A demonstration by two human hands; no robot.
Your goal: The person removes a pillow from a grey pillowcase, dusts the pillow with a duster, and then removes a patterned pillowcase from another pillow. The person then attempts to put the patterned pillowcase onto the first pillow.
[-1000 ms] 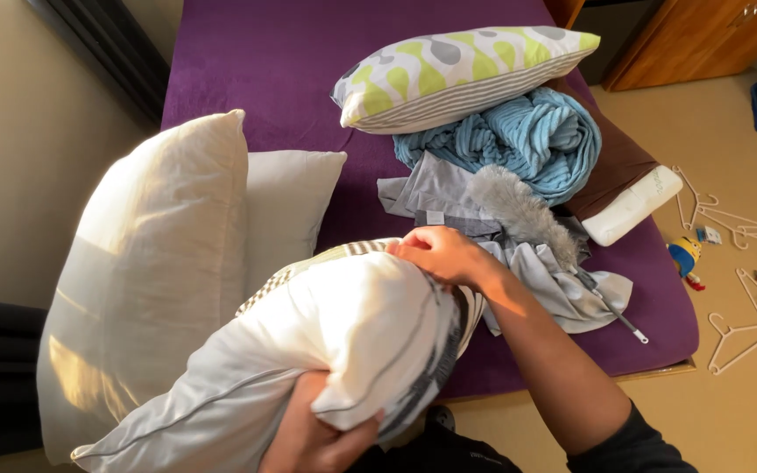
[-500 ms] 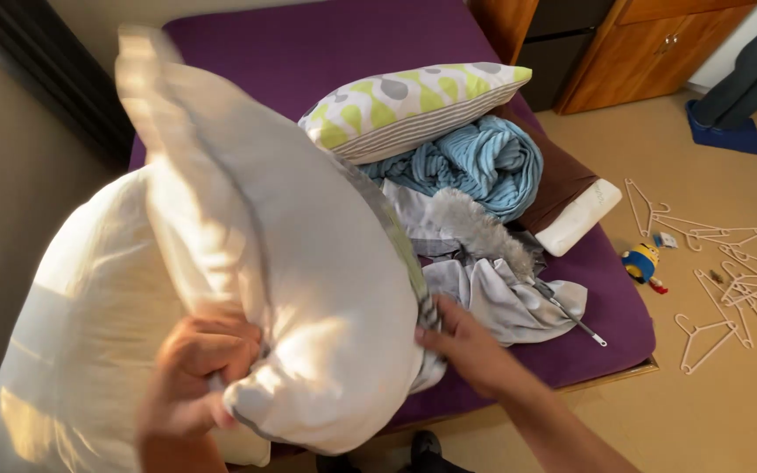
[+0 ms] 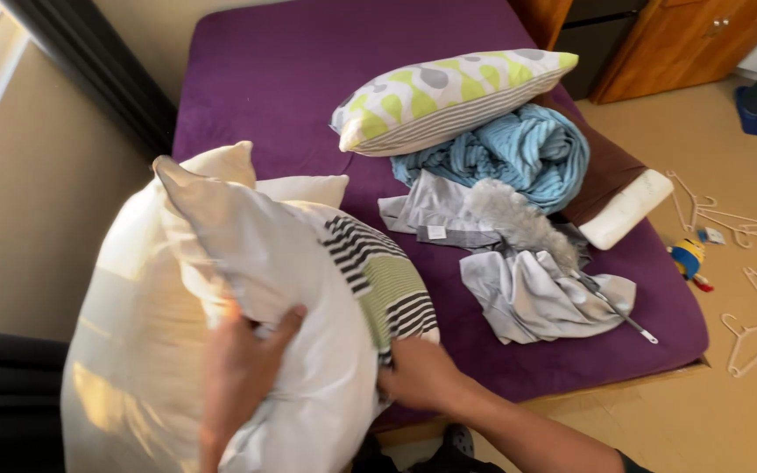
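Right at the near edge of the bed, the left hand is spread wide and pressed flat against the white pillow, thumb hooked round its bulge, bracing it upright. The right hand is down at the pillow's lower side, fingers curled into the fabric where a green-and-black striped cover meets the white; it grips there, though how tightly I cannot tell. And here is the change: half a second ago the pillow was hoisted high, all white, blocking the view, and the right hand was loose below it; now the pillow has dropped back toward the mattress and the striped cover shows along its right flank, so it looks as though the cover is partway on or off. Behind it, two more cream pillows lean at the left. Farther out lie a crumpled grey sheet with a slim rod across it, a fluffy grey duster, a rolled blue blanket and a spotted green pillow. Out on the floor, white hangers and a small toy.
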